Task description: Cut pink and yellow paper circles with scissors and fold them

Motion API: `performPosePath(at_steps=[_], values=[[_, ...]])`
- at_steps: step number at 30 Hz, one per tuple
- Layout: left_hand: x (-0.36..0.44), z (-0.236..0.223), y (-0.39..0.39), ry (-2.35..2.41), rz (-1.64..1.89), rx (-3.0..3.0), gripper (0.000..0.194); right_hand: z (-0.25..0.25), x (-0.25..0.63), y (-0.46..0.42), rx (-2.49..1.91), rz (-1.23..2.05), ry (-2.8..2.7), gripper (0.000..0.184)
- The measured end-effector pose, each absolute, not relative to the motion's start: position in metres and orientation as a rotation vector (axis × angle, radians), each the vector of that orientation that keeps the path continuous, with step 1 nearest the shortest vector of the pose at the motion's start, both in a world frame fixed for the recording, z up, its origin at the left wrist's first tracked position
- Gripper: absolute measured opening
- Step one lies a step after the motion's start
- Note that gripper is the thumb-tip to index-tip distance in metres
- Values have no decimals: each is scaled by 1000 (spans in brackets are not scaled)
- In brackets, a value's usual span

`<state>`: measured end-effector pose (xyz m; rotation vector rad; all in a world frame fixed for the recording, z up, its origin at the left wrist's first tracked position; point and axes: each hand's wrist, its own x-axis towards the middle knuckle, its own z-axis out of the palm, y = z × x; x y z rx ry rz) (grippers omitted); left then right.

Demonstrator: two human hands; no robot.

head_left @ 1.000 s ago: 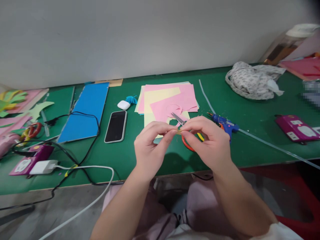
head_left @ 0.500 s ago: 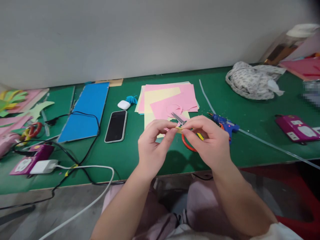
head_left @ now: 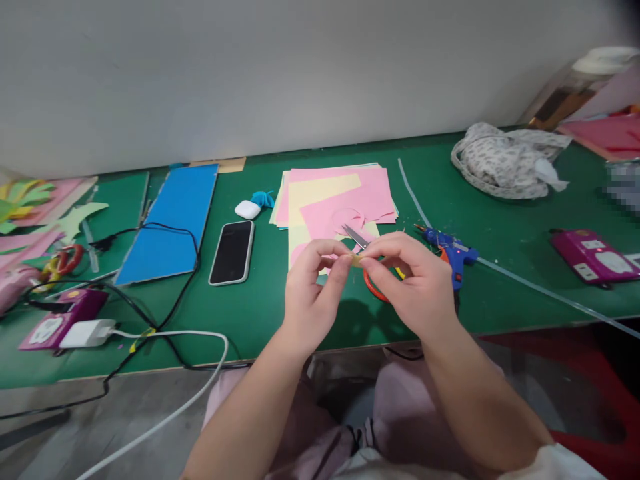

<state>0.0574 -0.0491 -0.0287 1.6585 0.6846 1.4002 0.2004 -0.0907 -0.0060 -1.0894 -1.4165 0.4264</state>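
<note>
Between the thumbs and fingertips of both hands is a small yellow strip (head_left: 357, 261), which looks like paper and is mostly hidden. My left hand (head_left: 316, 287) pinches its left end, and my right hand (head_left: 413, 280) pinches the right end. Below and behind my right hand lie scissors (head_left: 376, 285) with red and yellow handles, their blades pointing to the upper left. Beyond the hands is a stack of pink and yellow paper sheets (head_left: 327, 190), with a cut pink paper ring on top. A blue glue gun (head_left: 450, 250) lies just right of my right hand.
Left of the papers are a phone (head_left: 232, 253), a white case (head_left: 247, 209) and a blue board (head_left: 173, 223) crossed by a black cable. Purple power strips (head_left: 595, 257) lie at both sides. A patterned cloth bundle (head_left: 500, 160) sits at the back right.
My left hand has moved slightly to the right, and my right hand slightly left. Less of the yellow strip shows between them. Everything on the table stays where it was.
</note>
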Motion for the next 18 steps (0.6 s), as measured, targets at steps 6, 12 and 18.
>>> performPosePath(at_steps=[6,12,18], values=[[58,-30,-47,702,1363,1684,7,-7,200,-92,-1103,421,-1400,13],[58,-29,-47,713,1327,1689,7,-7,200,-91,-1112,422,-1364,13],[57,-30,-46,707,1319,1689,9,-6,200,-90,-1139,435,-1329,11]])
